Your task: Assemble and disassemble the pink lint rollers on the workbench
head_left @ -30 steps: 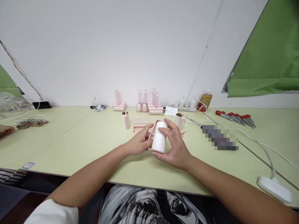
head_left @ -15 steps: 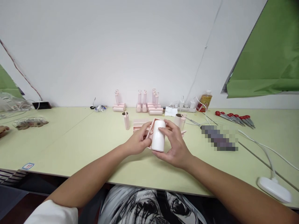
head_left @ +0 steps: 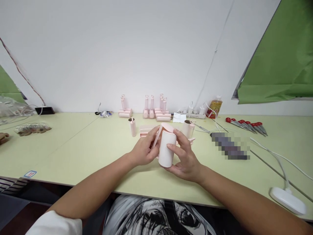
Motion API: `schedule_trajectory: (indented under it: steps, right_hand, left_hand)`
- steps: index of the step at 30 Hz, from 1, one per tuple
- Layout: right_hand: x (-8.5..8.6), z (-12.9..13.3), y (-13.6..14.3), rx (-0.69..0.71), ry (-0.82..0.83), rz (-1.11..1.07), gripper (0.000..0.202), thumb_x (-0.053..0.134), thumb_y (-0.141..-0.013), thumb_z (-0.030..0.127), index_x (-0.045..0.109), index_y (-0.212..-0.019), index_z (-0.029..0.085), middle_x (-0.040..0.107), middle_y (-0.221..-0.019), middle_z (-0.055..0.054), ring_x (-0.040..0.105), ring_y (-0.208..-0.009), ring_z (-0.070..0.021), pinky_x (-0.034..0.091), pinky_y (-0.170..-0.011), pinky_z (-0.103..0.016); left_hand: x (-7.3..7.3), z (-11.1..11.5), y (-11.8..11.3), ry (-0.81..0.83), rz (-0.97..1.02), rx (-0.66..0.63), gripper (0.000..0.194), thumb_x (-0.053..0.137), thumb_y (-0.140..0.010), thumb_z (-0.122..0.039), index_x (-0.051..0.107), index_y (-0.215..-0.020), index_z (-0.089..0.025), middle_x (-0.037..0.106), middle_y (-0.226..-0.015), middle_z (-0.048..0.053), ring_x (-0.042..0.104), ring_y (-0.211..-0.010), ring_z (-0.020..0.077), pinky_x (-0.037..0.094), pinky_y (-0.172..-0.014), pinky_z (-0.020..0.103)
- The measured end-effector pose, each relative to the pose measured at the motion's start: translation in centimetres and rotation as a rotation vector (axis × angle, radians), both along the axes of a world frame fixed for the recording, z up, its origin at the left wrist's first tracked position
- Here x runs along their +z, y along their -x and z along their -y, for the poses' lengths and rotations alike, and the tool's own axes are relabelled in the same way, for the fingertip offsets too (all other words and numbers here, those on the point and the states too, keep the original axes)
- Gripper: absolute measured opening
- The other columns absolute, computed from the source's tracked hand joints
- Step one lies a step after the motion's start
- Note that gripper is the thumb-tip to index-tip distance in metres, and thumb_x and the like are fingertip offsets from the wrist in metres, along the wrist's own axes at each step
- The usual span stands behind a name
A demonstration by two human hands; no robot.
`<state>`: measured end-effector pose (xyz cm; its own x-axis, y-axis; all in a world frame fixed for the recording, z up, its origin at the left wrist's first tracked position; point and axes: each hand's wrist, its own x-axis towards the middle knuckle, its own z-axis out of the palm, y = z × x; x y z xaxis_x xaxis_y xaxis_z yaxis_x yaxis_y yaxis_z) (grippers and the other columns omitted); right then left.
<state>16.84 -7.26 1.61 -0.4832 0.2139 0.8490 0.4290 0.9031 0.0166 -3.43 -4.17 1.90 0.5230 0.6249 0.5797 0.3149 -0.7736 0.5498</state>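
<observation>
My left hand (head_left: 146,147) grips a pink plastic lint roller cover (head_left: 167,126), which stands tilted behind a white sticky paper roll (head_left: 166,150). Wrapped round that roll from the right is my right hand (head_left: 185,156), its index finger lying across the front. The roll is nearly upright, its top end just under the cover's rounded end. Whether a roller core sits inside cannot be seen. Behind the hands lie pink plastic parts (head_left: 146,129), partly hidden. Left of them stands a pink handle (head_left: 133,127) beside a roll with a brown core.
Several pink lint rollers (head_left: 163,117) stand along the wall. To the right are another roll (head_left: 186,128), a power strip (head_left: 195,115), a drink bottle (head_left: 215,106), red-ended tools (head_left: 245,125) and a white charger (head_left: 288,199) with cables. Bagged items (head_left: 33,129) lie far left.
The white roll has moved slightly down toward me, with my right hand on it. The pink cover has tipped, so its rounded end now shows above the roll.
</observation>
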Motion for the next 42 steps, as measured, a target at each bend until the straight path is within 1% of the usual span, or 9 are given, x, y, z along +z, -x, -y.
schedule_trajectory:
  steps: [10, 14, 17, 23, 27, 32, 37, 40, 42]
  right_hand:
    - [-0.4, -0.1, -0.2, -0.02, 0.011, 0.022, 0.086, 0.07, -0.073, 0.016, 0.023, -0.143, 0.036, 0.006, -0.159, -0.009, 0.02, -0.143, -0.0358, 0.041, -0.104, -0.057]
    - [-0.2, 0.0, -0.2, -0.017, 0.03, 0.009, 0.088, 0.07, -0.074, 0.021, 0.019, -0.144, 0.036, 0.006, -0.158, -0.01, 0.018, -0.144, -0.0357, 0.04, -0.104, -0.058]
    - [0.2, 0.1, -0.1, -0.014, 0.065, -0.028, 0.09, 0.074, -0.071, 0.031, 0.02, -0.143, 0.032, 0.01, -0.156, -0.014, 0.02, -0.143, -0.0371, 0.036, -0.105, -0.06]
    - [0.5, 0.1, -0.2, -0.017, 0.178, -0.008, 0.085, 0.076, -0.067, 0.045, 0.032, -0.137, 0.027, 0.015, -0.152, -0.017, 0.022, -0.141, -0.0402, 0.034, -0.105, -0.059]
    - [0.5, 0.2, -0.3, -0.029, 0.207, 0.019, 0.079, 0.074, -0.068, 0.044, 0.036, -0.134, 0.025, 0.012, -0.153, -0.018, 0.022, -0.141, -0.0402, 0.034, -0.105, -0.058]
    - [1.0, 0.4, -0.3, 0.014, 0.164, 0.006, 0.069, 0.073, -0.067, 0.04, 0.041, -0.125, 0.023, 0.015, -0.15, -0.019, 0.024, -0.139, -0.0407, 0.035, -0.102, -0.057]
    - [1.3, 0.2, -0.5, -0.023, 0.053, -0.081, 0.066, 0.074, -0.063, 0.041, 0.044, -0.12, 0.022, 0.022, -0.145, -0.019, 0.032, -0.133, -0.0418, 0.038, -0.097, -0.057]
    - [1.4, 0.0, -0.6, -0.108, 0.034, -0.137, 0.064, 0.074, -0.065, 0.043, 0.045, -0.118, 0.022, 0.023, -0.144, -0.019, 0.032, -0.132, -0.0423, 0.036, -0.099, -0.059]
    - [1.3, -0.2, -0.7, -0.173, 0.039, -0.158, 0.064, 0.074, -0.066, 0.045, 0.045, -0.118, 0.022, 0.023, -0.144, -0.019, 0.03, -0.133, -0.0427, 0.035, -0.1, -0.059]
  left_hand:
    - [-0.1, 0.0, 0.1, -0.086, 0.018, 0.041, 0.07, 0.046, -0.084, -0.02, 0.017, -0.147, -0.02, 0.058, -0.079, 0.0, 0.051, -0.064, 0.0136, 0.041, -0.063, 0.027]
    - [0.1, 0.1, 0.3, -0.072, 0.021, 0.01, 0.07, 0.047, -0.083, -0.019, 0.018, -0.147, -0.02, 0.057, -0.076, -0.001, 0.049, -0.061, 0.0125, 0.04, -0.06, 0.026]
    - [0.5, 0.2, 0.2, 0.051, 0.007, -0.079, 0.071, 0.049, -0.083, -0.021, 0.018, -0.147, -0.021, 0.057, -0.076, -0.001, 0.046, -0.058, 0.0112, 0.038, -0.057, 0.024]
    - [0.1, 0.4, -0.9, 0.534, 0.107, -0.387, 0.067, 0.052, -0.085, -0.027, 0.022, -0.146, -0.023, 0.054, -0.084, 0.001, 0.051, -0.063, 0.011, 0.043, -0.055, 0.023]
    - [-0.3, 0.6, -1.5, 0.617, 0.186, -0.463, 0.064, 0.055, -0.084, -0.025, 0.028, -0.142, -0.022, 0.052, -0.084, 0.001, 0.051, -0.066, 0.0111, 0.044, -0.057, 0.022]
    - [0.1, 1.1, -1.6, 0.627, 0.168, -0.478, 0.06, 0.053, -0.087, -0.029, 0.03, -0.142, -0.023, 0.05, -0.082, 0.0, 0.049, -0.065, 0.0106, 0.044, -0.056, 0.021]
    - [-0.3, 1.1, -1.5, 0.5, 0.164, -0.425, 0.053, 0.042, -0.095, -0.041, 0.028, -0.142, -0.022, 0.05, -0.078, -0.001, 0.05, -0.059, 0.0096, 0.044, -0.053, 0.021]
    - [-0.4, 1.2, -1.4, 0.431, 0.193, -0.365, 0.044, 0.034, -0.095, -0.052, 0.042, -0.125, -0.02, 0.052, -0.081, 0.001, 0.053, -0.059, 0.01, 0.043, -0.049, 0.02]
    - [-0.3, 1.2, -1.4, 0.41, 0.175, -0.376, 0.044, 0.037, -0.092, -0.057, 0.049, -0.106, -0.017, 0.053, -0.08, 0.002, 0.055, -0.062, 0.011, 0.043, -0.05, 0.02]
